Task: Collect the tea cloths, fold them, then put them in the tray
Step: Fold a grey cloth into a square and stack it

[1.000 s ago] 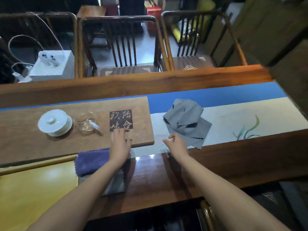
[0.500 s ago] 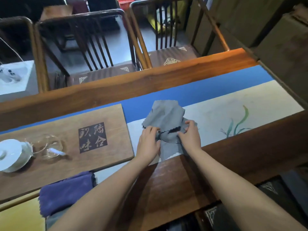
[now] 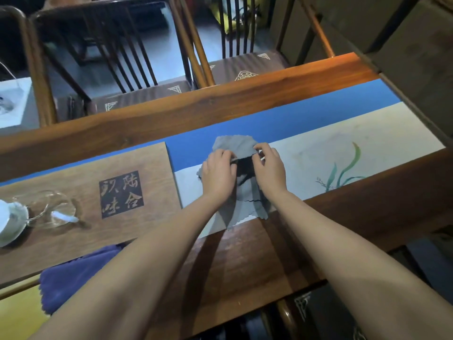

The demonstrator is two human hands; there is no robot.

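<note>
The long wooden table (image 3: 257, 261) carries a blue and cream runner (image 3: 343, 148) along its length, and on the left a wooden tea board (image 3: 73, 182) with carved characters. On the board, at the far left, stand a white lidded cup (image 3: 11, 217) and a glass pitcher (image 3: 51, 209).

The grey tea cloth (image 3: 235, 144) lies crumpled in the middle of the runner, just right of the board, and its near corner hangs over the edge of the runner onto the bare wood. A second, purple cloth (image 3: 73, 278) lies at the near left, below the board. I cannot say with certainty which thing is the tray.

Your left hand (image 3: 218, 174) and your right hand (image 3: 269, 171) are both on the grey cloth, close together. The fingertips of each seem to pinch its far edge, where one layer is raised a little.

I judge that this cloth is very light, thin and soft, with no stiffness, so it will sag and bunch as soon as you lift it. It is not fragile and should not slip on the runner. Take it by two neighbouring corners of the zigzag edge, pull it flat, then fold. A hold in the middle would only wrinkle it more.
</note>
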